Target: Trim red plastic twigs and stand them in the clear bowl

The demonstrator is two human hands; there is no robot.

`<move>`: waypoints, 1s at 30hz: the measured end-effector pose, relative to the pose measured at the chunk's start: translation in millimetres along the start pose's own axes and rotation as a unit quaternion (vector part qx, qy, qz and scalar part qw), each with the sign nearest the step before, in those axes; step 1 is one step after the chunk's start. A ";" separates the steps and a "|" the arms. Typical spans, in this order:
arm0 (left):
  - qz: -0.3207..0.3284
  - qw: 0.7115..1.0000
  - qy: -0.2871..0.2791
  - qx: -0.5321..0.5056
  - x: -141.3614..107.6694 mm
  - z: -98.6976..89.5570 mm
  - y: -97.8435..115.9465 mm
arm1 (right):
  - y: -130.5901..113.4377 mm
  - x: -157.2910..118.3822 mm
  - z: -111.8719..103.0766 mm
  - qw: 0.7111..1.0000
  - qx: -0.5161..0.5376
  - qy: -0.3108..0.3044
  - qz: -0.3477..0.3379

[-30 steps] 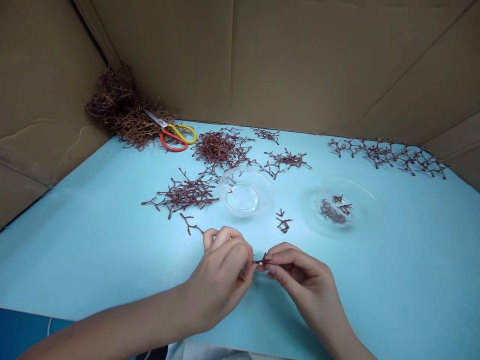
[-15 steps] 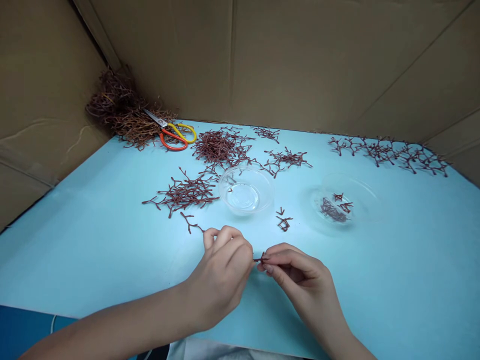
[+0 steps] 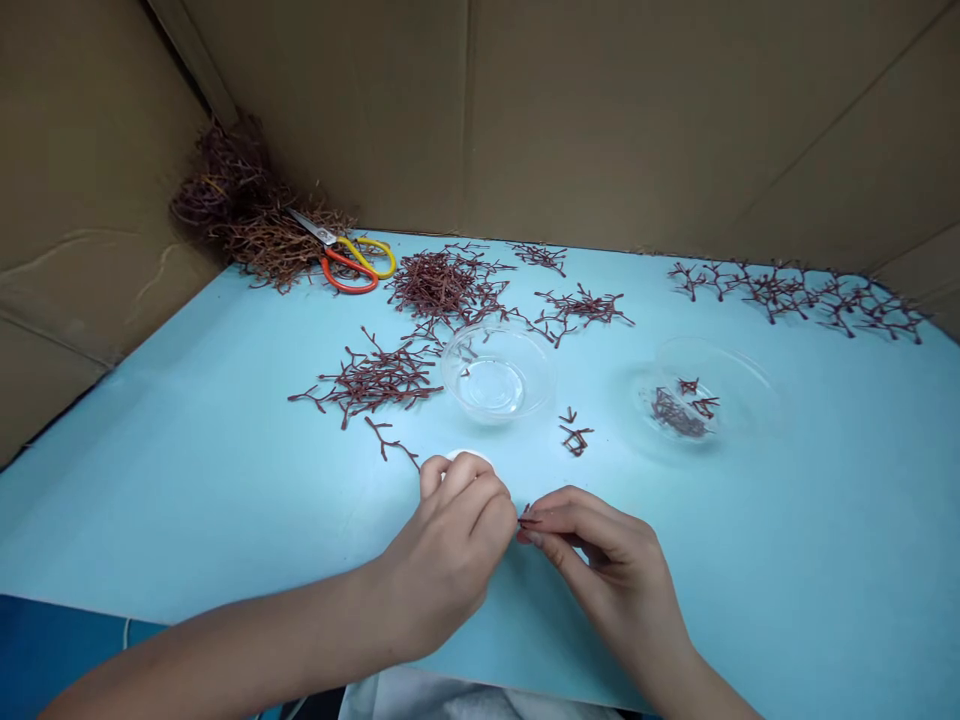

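Observation:
My right hand (image 3: pixel 611 560) pinches a short brown twig piece (image 3: pixel 529 519) between thumb and fingers, low over the table. My left hand (image 3: pixel 461 545) is closed right beside it, knuckles up. Its fingertips are hidden, but the twig piece runs toward them. A branching brown twig (image 3: pixel 386 440) reaches to the far side of my left hand; whether it is touched I cannot tell. Behind the same hand shows the edge of a white round thing (image 3: pixel 476 459). Several cut twig bits (image 3: pixel 576 440) lie beyond my fingers.
A clear plastic bowl (image 3: pixel 495 385) stands mid-table, with a clear container (image 3: pixel 739 375) of brown bits to its right. Around them lie twig piles (image 3: pixel 435 285), loose twigs (image 3: pixel 379 380) and a spread row (image 3: pixel 795 295). Scissors (image 3: pixel 349 262) rest against a twig heap (image 3: pixel 266 245) by the cardboard walls (image 3: pixel 562 130).
My left hand has come slightly closer to my right, and less of the twig shows between them. A white edge now shows behind the left hand. The view has shifted a little.

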State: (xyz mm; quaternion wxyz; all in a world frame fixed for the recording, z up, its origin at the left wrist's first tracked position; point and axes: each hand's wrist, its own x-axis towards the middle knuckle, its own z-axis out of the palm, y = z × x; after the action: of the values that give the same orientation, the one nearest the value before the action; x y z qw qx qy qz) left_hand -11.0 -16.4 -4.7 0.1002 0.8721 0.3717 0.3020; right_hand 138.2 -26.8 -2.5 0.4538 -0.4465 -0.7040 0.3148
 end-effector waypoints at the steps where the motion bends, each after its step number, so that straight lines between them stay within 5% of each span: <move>1: -0.001 1.000 -0.001 -0.003 -0.1 0.3 -0.2 | 0.1 -0.1 0.2 1.000 0.001 0.001 0.001; 20: -0.012 0.999 -0.021 -0.046 0.0 0.4 -0.8 | 5.7 -2.2 -0.4 0.987 0.124 -0.019 0.099; 26: -0.109 0.984 -0.038 -0.138 8.1 -10.7 -1.9 | 3.6 -2.0 -10.6 0.999 -0.014 -0.031 -0.030; 30: -0.151 0.974 -0.055 -0.157 9.3 -12.0 -0.4 | 8.0 -4.7 -10.1 0.982 -0.123 -0.021 -0.139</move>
State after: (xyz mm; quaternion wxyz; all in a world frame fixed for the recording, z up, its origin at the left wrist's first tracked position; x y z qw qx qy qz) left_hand -13.5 -10.1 8.9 0.3005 0.7948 0.4407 0.2894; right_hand 151.1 -27.6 -7.0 0.4198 -0.3896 -0.8021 0.1691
